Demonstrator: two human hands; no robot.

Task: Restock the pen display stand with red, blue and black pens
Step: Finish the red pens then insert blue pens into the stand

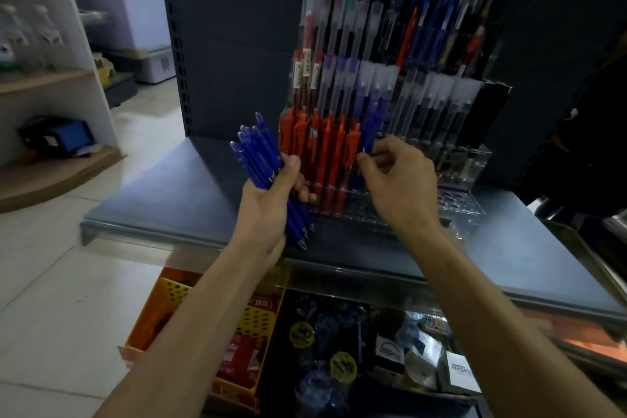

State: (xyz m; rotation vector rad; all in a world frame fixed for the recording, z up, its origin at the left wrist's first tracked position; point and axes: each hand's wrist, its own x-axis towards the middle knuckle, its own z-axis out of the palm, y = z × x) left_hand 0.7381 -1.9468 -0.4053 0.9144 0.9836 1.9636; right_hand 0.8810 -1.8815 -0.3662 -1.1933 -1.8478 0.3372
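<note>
A clear tiered pen display stand stands on a grey shelf, holding rows of red, blue and black pens. Red pens fill the left of its front row. My left hand grips a bundle of several blue pens, their clip ends pointing up, just left of the stand. My right hand pinches a single blue pen upright at the front row, right beside the red pens. Its lower end is hidden behind the fingers.
The grey shelf extends left of the stand. Below its front edge sit an orange and yellow basket and packaged goods. A wooden shelving unit stands on the tiled floor at left.
</note>
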